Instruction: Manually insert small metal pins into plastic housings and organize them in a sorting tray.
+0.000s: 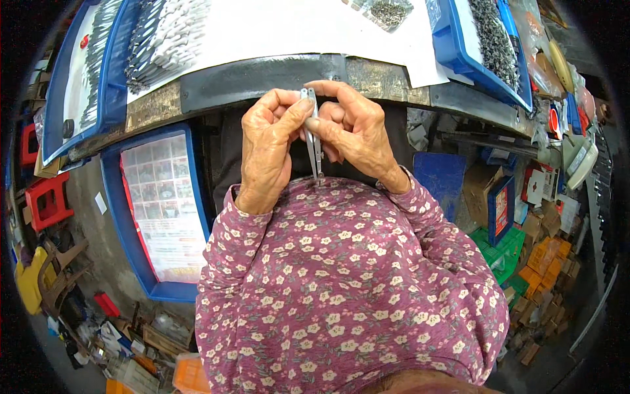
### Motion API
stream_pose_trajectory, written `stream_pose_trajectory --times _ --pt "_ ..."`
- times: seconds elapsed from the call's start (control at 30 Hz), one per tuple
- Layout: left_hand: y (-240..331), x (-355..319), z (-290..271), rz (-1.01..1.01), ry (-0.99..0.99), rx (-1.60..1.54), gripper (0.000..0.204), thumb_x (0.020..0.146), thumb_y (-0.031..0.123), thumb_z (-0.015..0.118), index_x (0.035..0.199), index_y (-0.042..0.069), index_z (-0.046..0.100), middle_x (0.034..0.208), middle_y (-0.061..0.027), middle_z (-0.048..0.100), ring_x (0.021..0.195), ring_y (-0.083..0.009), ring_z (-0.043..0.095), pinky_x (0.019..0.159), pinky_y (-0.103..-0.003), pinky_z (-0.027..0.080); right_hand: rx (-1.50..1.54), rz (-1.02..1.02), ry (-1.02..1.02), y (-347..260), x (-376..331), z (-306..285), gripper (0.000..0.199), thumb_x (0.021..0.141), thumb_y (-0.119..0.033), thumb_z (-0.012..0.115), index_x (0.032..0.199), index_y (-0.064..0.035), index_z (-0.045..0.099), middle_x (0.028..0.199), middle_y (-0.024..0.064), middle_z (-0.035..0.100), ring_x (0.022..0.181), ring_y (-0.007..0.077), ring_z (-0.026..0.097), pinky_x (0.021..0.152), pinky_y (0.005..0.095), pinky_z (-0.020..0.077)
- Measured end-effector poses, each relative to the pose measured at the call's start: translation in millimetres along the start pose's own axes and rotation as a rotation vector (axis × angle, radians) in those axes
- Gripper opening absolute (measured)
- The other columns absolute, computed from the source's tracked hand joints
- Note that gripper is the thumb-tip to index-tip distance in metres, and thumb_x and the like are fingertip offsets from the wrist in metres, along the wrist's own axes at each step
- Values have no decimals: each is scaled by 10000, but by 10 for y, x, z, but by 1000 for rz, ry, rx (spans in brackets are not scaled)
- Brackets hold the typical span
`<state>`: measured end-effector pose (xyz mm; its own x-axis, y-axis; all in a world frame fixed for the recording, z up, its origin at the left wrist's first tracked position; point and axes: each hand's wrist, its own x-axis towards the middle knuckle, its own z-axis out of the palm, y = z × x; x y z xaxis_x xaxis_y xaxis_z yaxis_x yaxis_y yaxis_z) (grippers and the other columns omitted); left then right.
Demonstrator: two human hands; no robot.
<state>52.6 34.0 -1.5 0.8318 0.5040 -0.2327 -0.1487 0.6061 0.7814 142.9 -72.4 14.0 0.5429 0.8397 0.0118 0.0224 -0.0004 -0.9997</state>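
Your flowery purple sleeves (341, 289) fill the bottom of the view, and both your hands meet just above them, close to the table edge. Your left hand (269, 141) is closed, with its thumb and first finger pinching the top of a thin silver metal piece (315, 138). Your right hand (357, 131) is closed around the same piece from the other side, fingers curled behind it. The piece stands almost straight up and down between your two hands, its lower tip pointing at your chest. It looks like two flat strips lying together, so hold them lined up at the top and press evenly with both thumbs, I think, so they do not slide apart. Keep your grip near the top end where the work seems to be. Ahead of you the dark table edge (262, 82) carries a white sheet (295, 29). One blue tray (115, 72) on the left holds rows of silver pieces, and another blue tray (459, 46) on the right holds small dark bits. Down on the left floor lie a blue tray with a picture sheet (164, 210) and red stools (49, 200). Boxes (538, 256) crowd the right side.
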Motion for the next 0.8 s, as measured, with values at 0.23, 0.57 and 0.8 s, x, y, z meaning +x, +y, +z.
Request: stream_pose_trajectory --times 0.23,0.57,0.8 --pt "7 18 -27 -36 -4 -2 106 822 109 602 841 9 571 725 -7 576 590 -39 500 539 -162 397 -3 -6 -4 24 5 6 345 816 -12 566 1144 41 474 562 -13 499 415 30 446 348 168 315" --pt "38 60 -78 -152 -87 54 108 795 100 620 791 -7 600 708 -31 593 601 -70 528 569 -181 424 157 57 -35 71 88 -142 255 888 -126 508 1083 30 563 585 5 522 430 10 397 375 147 275" --pt "26 152 -59 -260 -192 -28 112 804 123 617 780 14 608 707 -23 601 605 -74 546 563 -194 435 361 125 -101 151 154 -295 221 848 -139 572 998 22 592 624 -37 502 474 -5 351 409 129 243"
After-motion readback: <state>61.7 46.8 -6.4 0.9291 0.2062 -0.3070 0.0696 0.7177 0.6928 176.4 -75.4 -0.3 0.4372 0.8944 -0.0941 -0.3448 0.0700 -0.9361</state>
